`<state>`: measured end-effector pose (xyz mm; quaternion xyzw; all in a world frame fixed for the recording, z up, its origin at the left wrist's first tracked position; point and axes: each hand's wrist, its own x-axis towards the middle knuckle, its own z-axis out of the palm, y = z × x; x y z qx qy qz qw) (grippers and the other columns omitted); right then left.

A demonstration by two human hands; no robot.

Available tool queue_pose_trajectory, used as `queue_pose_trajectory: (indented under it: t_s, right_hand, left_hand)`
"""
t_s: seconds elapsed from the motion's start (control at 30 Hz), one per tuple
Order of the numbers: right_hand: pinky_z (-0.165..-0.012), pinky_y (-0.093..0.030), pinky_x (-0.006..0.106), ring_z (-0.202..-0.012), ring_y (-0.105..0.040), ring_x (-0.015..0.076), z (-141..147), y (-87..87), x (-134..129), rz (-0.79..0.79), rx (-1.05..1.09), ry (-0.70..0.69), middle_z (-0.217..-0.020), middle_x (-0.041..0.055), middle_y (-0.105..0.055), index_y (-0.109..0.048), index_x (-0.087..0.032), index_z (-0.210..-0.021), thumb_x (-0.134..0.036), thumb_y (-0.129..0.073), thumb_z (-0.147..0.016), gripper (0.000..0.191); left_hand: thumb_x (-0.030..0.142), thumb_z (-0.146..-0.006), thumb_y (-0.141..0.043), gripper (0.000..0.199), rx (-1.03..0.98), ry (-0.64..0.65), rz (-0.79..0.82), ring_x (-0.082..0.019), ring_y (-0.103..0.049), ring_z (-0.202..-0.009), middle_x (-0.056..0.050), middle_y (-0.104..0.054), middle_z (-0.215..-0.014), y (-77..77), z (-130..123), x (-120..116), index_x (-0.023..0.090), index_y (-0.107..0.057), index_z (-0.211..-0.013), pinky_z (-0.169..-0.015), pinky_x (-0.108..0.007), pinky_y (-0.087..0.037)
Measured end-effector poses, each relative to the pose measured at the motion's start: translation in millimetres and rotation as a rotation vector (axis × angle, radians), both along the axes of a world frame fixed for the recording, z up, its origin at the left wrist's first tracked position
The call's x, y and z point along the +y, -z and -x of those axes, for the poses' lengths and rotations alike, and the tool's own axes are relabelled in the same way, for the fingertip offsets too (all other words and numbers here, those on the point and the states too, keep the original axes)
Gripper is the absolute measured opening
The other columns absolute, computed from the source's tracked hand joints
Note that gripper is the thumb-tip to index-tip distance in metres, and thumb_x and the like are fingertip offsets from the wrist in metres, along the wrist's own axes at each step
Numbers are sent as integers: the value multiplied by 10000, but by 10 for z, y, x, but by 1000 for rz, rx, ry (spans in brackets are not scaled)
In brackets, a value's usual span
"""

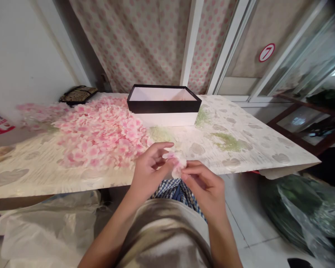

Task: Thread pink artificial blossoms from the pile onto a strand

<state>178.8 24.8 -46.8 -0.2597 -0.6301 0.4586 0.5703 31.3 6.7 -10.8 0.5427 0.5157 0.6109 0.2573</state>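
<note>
A pale pink artificial flower (177,163) is held between my two hands, just over the table's front edge. My left hand (153,165) pinches it with the thumb, its index finger stretched above. On the other side, the fingertips of my right hand (205,182) are pressed together at the flower's edge; whether they also grip a small part is too blurred to tell. A big heap of pink and white artificial blossoms (100,130) lies to the left on the table (251,149). Behind my hands stands a white box with a black rim (164,108), with some pink inside.
Small piles of thin green pieces (227,142) lie right of the box. A dark patterned pouch (78,94) sits at the back left. A white sack (53,227) hangs below the table at left; a dark green tub with clear plastic (296,212) stands on the floor at right.
</note>
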Motion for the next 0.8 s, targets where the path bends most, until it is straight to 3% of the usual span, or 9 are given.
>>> queue_pose_trajectory:
  t_s: [0.2, 0.4, 0.47, 0.6, 0.7, 0.8]
  right_hand:
    - [-661, -540, 238, -759, -649, 118, -28, 49, 25, 49, 48, -15, -823, -8, -692, -705, -252, -850, -136, -654, -826, 128]
    - [-663, -546, 252, -737, -667, 131, -4, 77, 30, 62, 11, 2, -802, -3, -710, -689, -230, -819, -161, -660, -825, 75]
    - [-671, -543, 268, -739, -669, 144, -49, 141, 144, 40, -35, 125, -801, 6, -713, -691, -223, -821, -180, -673, -816, 46]
    - [-696, -531, 341, -749, -652, 188, -251, 354, 589, -79, -211, 538, -810, 49, -696, -680, -187, -853, -244, -629, -835, 79]
    - [-713, -520, 402, -746, -621, 216, -392, 464, 832, -146, -362, 593, -797, 61, -654, -679, -180, -789, -227, -624, -803, 74]
    - [-860, -472, 479, -946, -577, 264, -414, 426, 765, -186, -379, 633, -934, 86, -606, -684, -193, -734, -219, -662, -760, 42]
  left_hand:
    - [198, -786, -678, 253, -3, 29, 37, -71, -529, -496, 56, -567, -575, 46, -33, 9, 199, -643, -1036, -442, -143, -399]
    - [232, -805, -661, 228, -6, -62, -27, -110, -639, -657, 2, -674, -770, 197, 27, 145, 178, -626, -1023, -579, -181, -501]
    - [236, -812, -654, 222, -15, -64, -27, -114, -644, -653, 7, -665, -736, 229, 62, 186, 172, -616, -1021, -576, -184, -500]
    - [221, -843, -614, 220, -22, -35, -11, -125, -658, -704, -10, -661, -776, 254, 106, 219, 168, -592, -1056, -602, -193, -504]
    - [184, -858, -575, 270, 19, 1, 16, -125, -652, -727, -18, -638, -822, 266, 100, 207, 171, -562, -1127, -611, -197, -504]
    - [164, -861, -564, 329, 54, 40, 47, -108, -636, -702, -12, -593, -854, 269, 60, 181, 185, -530, -1187, -613, -196, -504]
